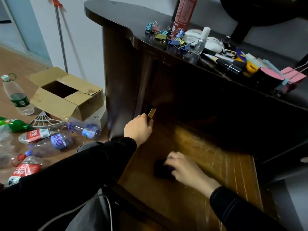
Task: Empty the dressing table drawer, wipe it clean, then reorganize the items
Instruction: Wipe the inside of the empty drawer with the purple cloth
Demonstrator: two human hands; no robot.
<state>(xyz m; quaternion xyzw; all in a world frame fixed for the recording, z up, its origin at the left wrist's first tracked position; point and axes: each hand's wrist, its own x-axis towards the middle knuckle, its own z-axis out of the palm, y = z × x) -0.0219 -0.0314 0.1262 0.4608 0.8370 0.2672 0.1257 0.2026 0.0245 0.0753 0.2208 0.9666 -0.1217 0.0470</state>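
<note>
- The drawer (216, 164) is pulled far out of the dressing table (120, 15), and its wooden floor is bare of items. Our left hand (139, 129) curls its fingers over the drawer's left wall, right where that wall meets the cabinet. If a hard scrub pushes the drawer inward, those fingers could be pinched. Leaning on the far-out front might also strain whatever carries the drawer, which we cannot see.
- The emptied items are heaped on the tabletop near its front edge, directly above the open drawer. A jolt to the table could topple the tall red can (183, 10) or send the binder clips (166, 35) and the lipstick (230, 65) down onto the part we have just wiped.
- Our right hand (185, 169), well apart from the left, is blurred, with its fingers bent over a dark purple cloth (160, 169) on the drawer floor. Streaks shine on the wood to its right, so we judge the wiping unfinished. If that sheen is moisture, items put back too soon could sit on damp wood.
- The small glass bottle (200, 43) stands upright among the clips. It is narrow and likely to break, so a passing sleeve could knock it over.
</note>
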